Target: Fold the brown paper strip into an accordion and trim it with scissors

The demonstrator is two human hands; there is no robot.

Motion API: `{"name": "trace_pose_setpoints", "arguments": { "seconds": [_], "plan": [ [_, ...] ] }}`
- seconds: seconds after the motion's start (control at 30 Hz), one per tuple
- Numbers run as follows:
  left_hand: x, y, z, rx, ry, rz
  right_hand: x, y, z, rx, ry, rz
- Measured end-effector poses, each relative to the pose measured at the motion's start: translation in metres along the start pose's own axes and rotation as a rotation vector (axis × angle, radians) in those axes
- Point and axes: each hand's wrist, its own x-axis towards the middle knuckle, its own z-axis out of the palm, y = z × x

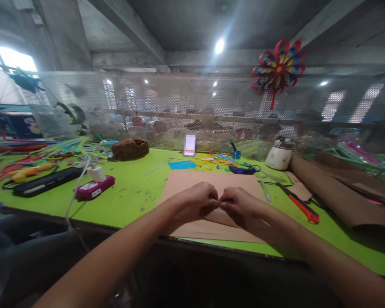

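A light brown paper sheet (179, 182) lies on the green table in front of me. Over its middle, my left hand (202, 199) and my right hand (240, 201) meet almost fingertip to fingertip. Both are closed in a pinch, thumbs against curled fingers. They appear to grip a raised part of the brown paper, with a darker curved area of it below them. The fingers cover most of the pinched spot. Right of the sheet are a grey pen-like tool (265, 191) and a red and black utility knife (300, 205).
A blue tool (244, 170), blue paper (182, 165), scraps and a lit phone (190, 144) are behind the sheet. A purple power strip (94, 188), black case (48, 182) and brown pouch (130, 149) sit left. Rolled brown material (333, 188) and a white flask (278, 154) stand right.
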Motion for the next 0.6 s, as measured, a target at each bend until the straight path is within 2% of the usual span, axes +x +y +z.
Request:
{"name": "trace_pose_setpoints", "arguments": {
  "seconds": [0.2, 0.37, 0.6],
  "plan": [
    [-0.003, 0.005, 0.005, 0.172, 0.140, 0.149, -0.015, -0.001, 0.001, -0.158, 0.025, -0.083],
    [-0.004, 0.007, 0.006, 0.256, 0.151, 0.203, -0.025, 0.003, -0.001, -0.232, 0.061, -0.084],
    [-0.007, 0.006, 0.006, 0.235, 0.152, 0.186, -0.034, 0.012, 0.000, -0.282, 0.102, -0.095]
  ]
}}
